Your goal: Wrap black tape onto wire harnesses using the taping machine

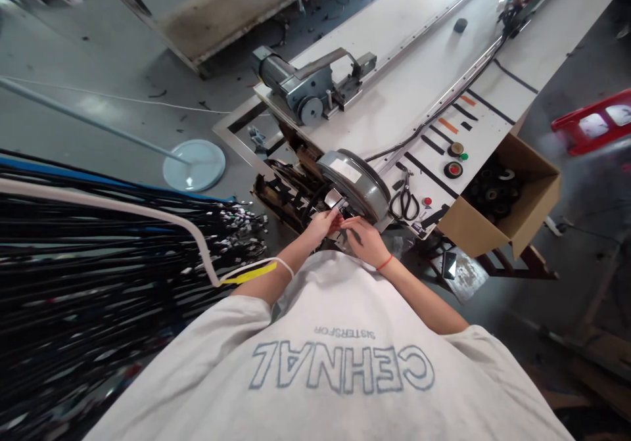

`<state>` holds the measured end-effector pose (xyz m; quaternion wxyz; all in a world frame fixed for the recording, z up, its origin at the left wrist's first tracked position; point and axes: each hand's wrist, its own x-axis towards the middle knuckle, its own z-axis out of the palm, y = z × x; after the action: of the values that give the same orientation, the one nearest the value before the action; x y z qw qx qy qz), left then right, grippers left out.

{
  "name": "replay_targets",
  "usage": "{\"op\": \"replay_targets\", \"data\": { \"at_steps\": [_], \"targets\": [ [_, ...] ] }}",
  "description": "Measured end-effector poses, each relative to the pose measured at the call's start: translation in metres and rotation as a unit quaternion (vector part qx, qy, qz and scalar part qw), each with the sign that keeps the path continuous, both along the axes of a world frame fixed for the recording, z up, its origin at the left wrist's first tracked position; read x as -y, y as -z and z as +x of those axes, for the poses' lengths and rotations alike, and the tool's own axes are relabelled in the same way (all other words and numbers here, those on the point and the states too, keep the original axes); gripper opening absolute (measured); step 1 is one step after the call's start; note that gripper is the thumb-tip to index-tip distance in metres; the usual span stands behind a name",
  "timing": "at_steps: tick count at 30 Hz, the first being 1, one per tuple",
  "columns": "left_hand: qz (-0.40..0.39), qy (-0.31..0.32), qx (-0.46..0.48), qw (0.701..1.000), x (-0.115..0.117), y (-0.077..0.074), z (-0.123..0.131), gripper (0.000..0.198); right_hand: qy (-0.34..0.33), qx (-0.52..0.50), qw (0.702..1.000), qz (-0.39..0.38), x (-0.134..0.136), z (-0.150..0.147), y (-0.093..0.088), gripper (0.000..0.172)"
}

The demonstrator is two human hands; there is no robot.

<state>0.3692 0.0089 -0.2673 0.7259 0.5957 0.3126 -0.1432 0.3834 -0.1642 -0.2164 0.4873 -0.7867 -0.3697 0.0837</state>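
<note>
Both hands meet just in front of a round grey motor-like drum with a white label, at the near end of the long table. My left hand has thumb and fingers pinched together beside a small shiny metal plate. My right hand, with a red string on its wrist, comes in from the right, its fingers bent and the fingertips meeting the left ones. Whatever lies between the fingertips is small, dark and largely hidden. Black-handled scissors lie right of the drum.
A grey belt-driven machine sits on the long white table. Tape strips, round buttons and a long black cable lie along it. At right is a cardboard box of black rolls. Many black cables hang at left, near a round-based stand.
</note>
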Motion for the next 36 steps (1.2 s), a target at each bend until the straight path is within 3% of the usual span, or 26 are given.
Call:
{"op": "replay_targets", "data": {
  "at_steps": [4, 8, 10, 12, 14, 17, 20, 23, 26, 29, 32, 34, 36],
  "targets": [
    [-0.018, -0.041, -0.013, 0.999, 0.001, -0.002, 0.001, 0.04, 0.025, 0.023, 0.999, -0.027, -0.009, 0.001, 0.009, 0.034],
    [-0.007, -0.055, -0.007, 0.998, -0.001, -0.005, 0.004, 0.043, 0.046, 0.058, 0.989, -0.127, -0.028, 0.005, 0.023, 0.058],
    [0.029, 0.01, 0.001, 1.0, -0.009, -0.011, 0.004, 0.041, 0.042, 0.075, 0.979, -0.185, -0.035, 0.004, 0.029, 0.065],
    [0.132, 0.13, 0.027, 0.982, -0.022, -0.024, 0.004, 0.034, 0.038, 0.083, 0.97, -0.227, -0.036, 0.002, 0.034, 0.07],
    [0.302, 0.226, 0.084, 0.922, -0.032, -0.041, 0.005, 0.027, 0.034, 0.083, 0.963, -0.255, -0.033, 0.0, 0.037, 0.072],
    [0.527, 0.317, 0.181, 0.767, -0.035, -0.063, 0.012, 0.023, 0.035, 0.076, 0.961, -0.264, -0.026, -0.001, 0.04, 0.076],
    [0.626, 0.417, 0.213, 0.624, -0.023, -0.075, 0.023, 0.025, 0.022, 0.068, 0.974, -0.215, -0.017, 0.0, 0.036, 0.072],
    [0.65, 0.476, 0.212, 0.553, -0.012, -0.075, 0.034, 0.027, 0.015, 0.048, 0.988, -0.148, -0.004, -0.002, 0.023, 0.056],
    [0.624, 0.519, 0.214, 0.544, -0.013, -0.071, 0.042, 0.024, 0.019, 0.026, 0.995, -0.099, 0.007, -0.009, 0.007, 0.043],
    [0.579, 0.528, 0.233, 0.576, -0.026, -0.067, 0.049, 0.024, 0.02, -0.01, 0.998, -0.051, 0.008, -0.014, -0.001, 0.036],
    [0.509, 0.538, 0.279, 0.612, -0.042, -0.063, 0.054, 0.03, 0.035, -0.109, 0.993, -0.017, -0.002, -0.014, 0.004, 0.027],
    [0.465, 0.535, 0.313, 0.632, -0.052, -0.061, 0.056, 0.034, 0.075, -0.228, 0.971, -0.005, -0.013, -0.012, 0.01, 0.018],
    [0.451, 0.515, 0.333, 0.648, -0.06, -0.061, 0.054, 0.036, 0.13, -0.355, 0.926, 0.011, -0.025, -0.008, 0.016, 0.011]
  ]
}}
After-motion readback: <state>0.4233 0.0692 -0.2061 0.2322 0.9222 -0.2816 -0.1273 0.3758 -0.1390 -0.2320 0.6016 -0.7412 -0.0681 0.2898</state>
